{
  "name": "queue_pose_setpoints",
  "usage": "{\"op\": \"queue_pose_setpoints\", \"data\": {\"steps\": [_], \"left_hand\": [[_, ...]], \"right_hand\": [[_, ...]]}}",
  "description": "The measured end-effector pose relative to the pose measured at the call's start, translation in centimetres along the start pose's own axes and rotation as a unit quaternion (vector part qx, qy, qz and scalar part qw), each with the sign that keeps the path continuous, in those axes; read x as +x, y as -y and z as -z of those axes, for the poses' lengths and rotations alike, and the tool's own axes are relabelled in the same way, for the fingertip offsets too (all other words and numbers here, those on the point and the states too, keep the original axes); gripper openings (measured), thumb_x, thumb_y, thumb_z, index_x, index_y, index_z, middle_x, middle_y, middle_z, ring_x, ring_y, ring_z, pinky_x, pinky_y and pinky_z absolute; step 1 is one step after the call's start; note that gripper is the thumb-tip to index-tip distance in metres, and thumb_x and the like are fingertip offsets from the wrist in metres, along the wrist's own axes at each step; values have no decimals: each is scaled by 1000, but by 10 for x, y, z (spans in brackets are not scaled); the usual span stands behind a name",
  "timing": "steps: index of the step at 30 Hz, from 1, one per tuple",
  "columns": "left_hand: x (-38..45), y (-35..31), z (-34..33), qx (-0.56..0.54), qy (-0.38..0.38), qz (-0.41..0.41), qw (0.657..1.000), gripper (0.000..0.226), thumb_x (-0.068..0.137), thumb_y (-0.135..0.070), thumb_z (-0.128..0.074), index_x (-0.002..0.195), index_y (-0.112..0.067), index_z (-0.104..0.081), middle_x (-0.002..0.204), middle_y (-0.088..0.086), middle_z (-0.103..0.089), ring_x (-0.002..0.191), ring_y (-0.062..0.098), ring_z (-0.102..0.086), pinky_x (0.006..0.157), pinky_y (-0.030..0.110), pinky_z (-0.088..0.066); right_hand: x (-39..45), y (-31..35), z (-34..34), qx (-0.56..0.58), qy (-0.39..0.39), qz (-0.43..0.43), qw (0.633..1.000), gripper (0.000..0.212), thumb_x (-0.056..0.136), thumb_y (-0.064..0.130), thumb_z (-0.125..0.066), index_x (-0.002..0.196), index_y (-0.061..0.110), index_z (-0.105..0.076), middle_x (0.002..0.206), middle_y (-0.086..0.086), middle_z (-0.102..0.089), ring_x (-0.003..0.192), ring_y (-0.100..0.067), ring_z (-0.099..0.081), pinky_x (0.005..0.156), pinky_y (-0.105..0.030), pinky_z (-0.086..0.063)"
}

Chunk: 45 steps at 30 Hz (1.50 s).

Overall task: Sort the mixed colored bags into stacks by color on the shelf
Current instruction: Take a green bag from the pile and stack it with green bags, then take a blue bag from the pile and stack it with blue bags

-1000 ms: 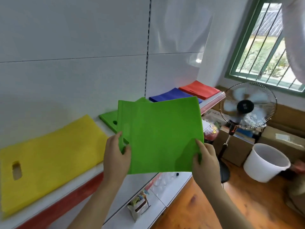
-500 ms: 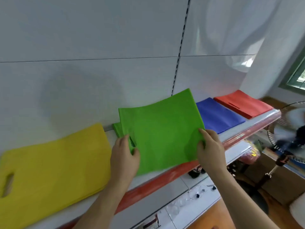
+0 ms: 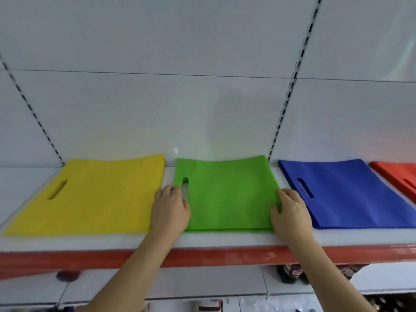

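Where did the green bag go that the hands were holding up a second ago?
The green bag came down out of the air onto the green stack on the shelf. The left hand and right hand still grip its side edges. The yellow, blue and red stacks stayed put.

White shelf (image 3: 202,240) with a red front edge, carrying four flat bag stacks in a row: yellow stack (image 3: 94,194) left of the fingers (image 3: 171,191), green stack (image 3: 229,197) between both hands' fingers, blue stack (image 3: 351,194) and red stack (image 3: 400,176) to their right.
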State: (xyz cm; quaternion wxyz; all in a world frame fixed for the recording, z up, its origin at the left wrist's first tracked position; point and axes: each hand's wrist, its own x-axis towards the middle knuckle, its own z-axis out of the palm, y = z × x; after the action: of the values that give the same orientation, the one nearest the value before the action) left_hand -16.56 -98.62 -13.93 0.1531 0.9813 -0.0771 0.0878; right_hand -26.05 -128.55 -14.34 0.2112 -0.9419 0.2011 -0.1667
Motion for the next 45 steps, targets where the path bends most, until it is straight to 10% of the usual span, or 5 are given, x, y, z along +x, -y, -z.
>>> {"op": "queue_pose_setpoints", "data": {"steps": [12, 27, 45], "left_hand": [[-3, -5, 2, 59, 19, -27, 998, 55, 102, -52, -48, 137, -12, -61, 134, 6, -62, 123, 28, -55, 109, 41, -44], [-36, -3, 27, 50, -81, 14, 995, 59, 98, -45, -58, 146, -11, -55, 157, 18, -46, 146, 39, -38, 120, 54, -34], [-157, 250, 140, 89, -110, 140, 980, 65, 104, -54, -39, 159, -19, -41, 169, 10, -29, 159, 33, -16, 127, 53, -16]], "right_hand": [[-6, 9, -4, -145, 53, -7, 988, 47, 101, 54, -41, 119, 16, -64, 138, -3, -59, 127, -29, -50, 105, -46, -48], [-24, 48, -9, -140, 37, 139, 980, 71, 106, 62, -29, 159, 17, -43, 172, -11, -27, 161, -31, -15, 131, -50, -19], [-172, 303, -92, -43, 51, 328, 942, 72, 103, 61, -32, 151, 12, -56, 167, -17, -37, 158, -39, -26, 123, -58, -32]]}}
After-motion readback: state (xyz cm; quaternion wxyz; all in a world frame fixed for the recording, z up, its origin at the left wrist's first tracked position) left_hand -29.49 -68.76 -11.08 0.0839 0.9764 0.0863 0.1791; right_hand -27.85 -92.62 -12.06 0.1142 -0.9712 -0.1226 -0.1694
